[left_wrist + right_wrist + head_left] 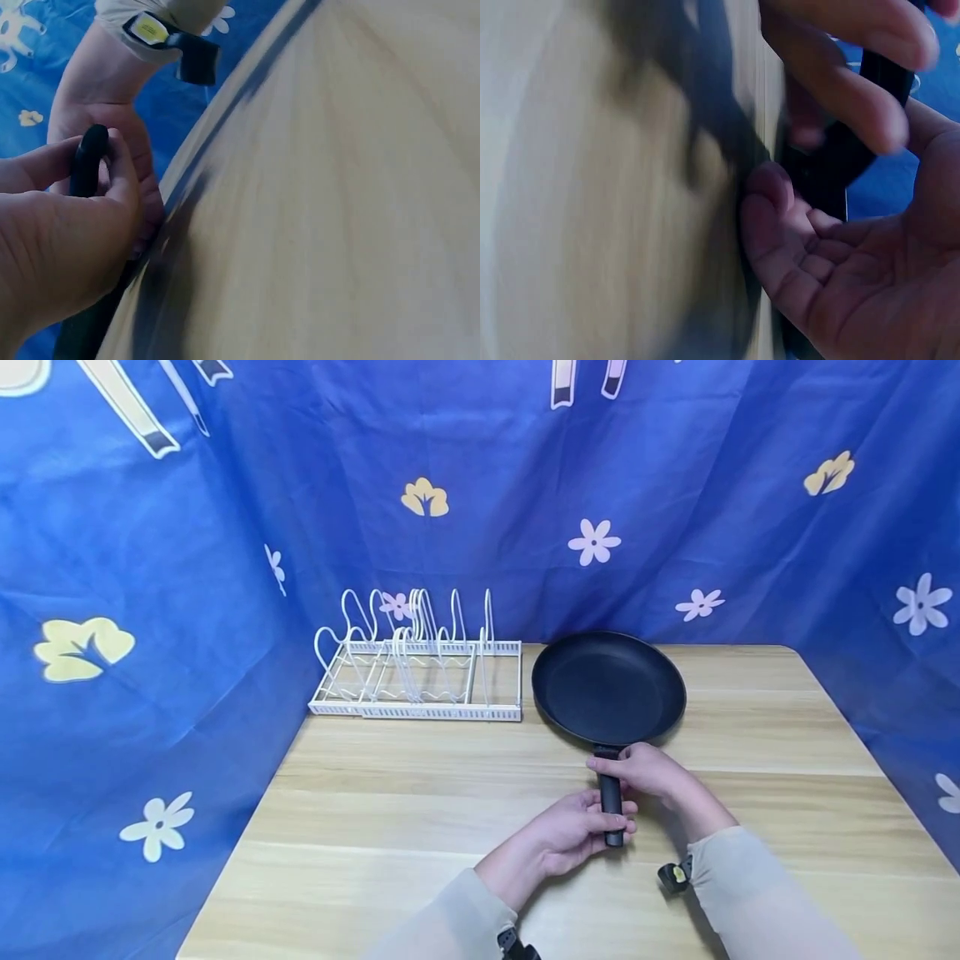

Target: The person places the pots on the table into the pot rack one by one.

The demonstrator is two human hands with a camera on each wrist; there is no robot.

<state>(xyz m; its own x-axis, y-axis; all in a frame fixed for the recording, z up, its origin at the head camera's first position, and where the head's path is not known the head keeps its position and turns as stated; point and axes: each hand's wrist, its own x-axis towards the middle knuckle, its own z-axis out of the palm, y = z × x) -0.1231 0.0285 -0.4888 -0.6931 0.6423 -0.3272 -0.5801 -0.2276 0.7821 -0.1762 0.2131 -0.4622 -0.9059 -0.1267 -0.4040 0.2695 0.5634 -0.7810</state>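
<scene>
A black frying pan (pixel 607 689) sits at the right rear of the wooden table, its handle pointing toward me. My left hand (pixel 576 831) grips the handle's near end, thumb across the top and fingers around the far side. Close to the pan's body, my right hand (pixel 654 770) holds the handle's base with its thumb on top. In the left wrist view the handle's end (pixel 91 154) shows between the left thumb and fingers. The right wrist view has the right hand's curled fingers (pixel 772 225) below the left hand's; the pan's body is mostly hidden there.
A white wire rack (pixel 442 713) with several upright loops stands left of the pan, at the table's back. Blue patterned cloth (pixel 510 510) hangs behind and along both sides. The wooden tabletop (pixel 397 793) extends in front of the rack.
</scene>
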